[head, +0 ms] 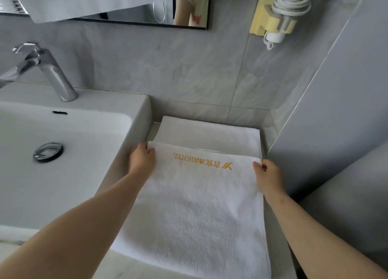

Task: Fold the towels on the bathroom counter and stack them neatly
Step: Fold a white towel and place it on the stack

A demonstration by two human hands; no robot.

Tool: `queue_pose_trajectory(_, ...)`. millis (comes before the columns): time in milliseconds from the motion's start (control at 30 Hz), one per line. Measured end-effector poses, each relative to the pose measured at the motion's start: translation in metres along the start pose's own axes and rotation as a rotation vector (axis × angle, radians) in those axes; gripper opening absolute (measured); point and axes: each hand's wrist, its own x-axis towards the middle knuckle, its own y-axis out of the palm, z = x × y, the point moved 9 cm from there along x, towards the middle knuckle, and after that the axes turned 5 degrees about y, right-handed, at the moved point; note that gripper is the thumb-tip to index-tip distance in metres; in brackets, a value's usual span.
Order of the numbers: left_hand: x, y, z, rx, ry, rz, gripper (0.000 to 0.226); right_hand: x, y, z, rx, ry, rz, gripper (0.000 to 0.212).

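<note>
A white towel (195, 211) with gold hotel lettering lies on the counter to the right of the sink, its near end hanging over the front edge. My left hand (141, 161) pinches its far left corner and my right hand (267, 175) pinches its far right corner. Behind it, against the wall, a second white towel (207, 135) lies flat; its near part is covered by the lettered towel.
A white sink basin (69, 136) with a chrome tap (48, 69) and drain plug (48, 151) sits at the left. Grey tiled walls close in behind and on the right. A wall-mounted hair dryer (281, 14) hangs above, next to a mirror (147, 12).
</note>
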Motion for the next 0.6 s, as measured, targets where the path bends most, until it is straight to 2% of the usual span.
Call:
queue_pose_trajectory(167,0.018,0.008,0.006,0.083,-0.004,-0.030,0.023,0.015,0.008,-0.007,-0.080,0.001,0.022,0.029)
queue_pose_trajectory(333,0.019,0.019,0.010,-0.002,-0.013,0.022,0.025,0.015,0.018,-0.003,-0.041,-0.037,0.122,0.026)
queue_pose_trajectory(433,0.016,0.017,0.010,-0.025,-0.008,0.006,0.025,0.011,0.023,0.001,0.037,-0.029,0.171,0.007)
queue_pose_trajectory(600,0.006,0.001,-0.003,-0.004,0.056,-0.037,0.030,0.005,0.026,-0.006,0.218,0.107,0.247,0.010)
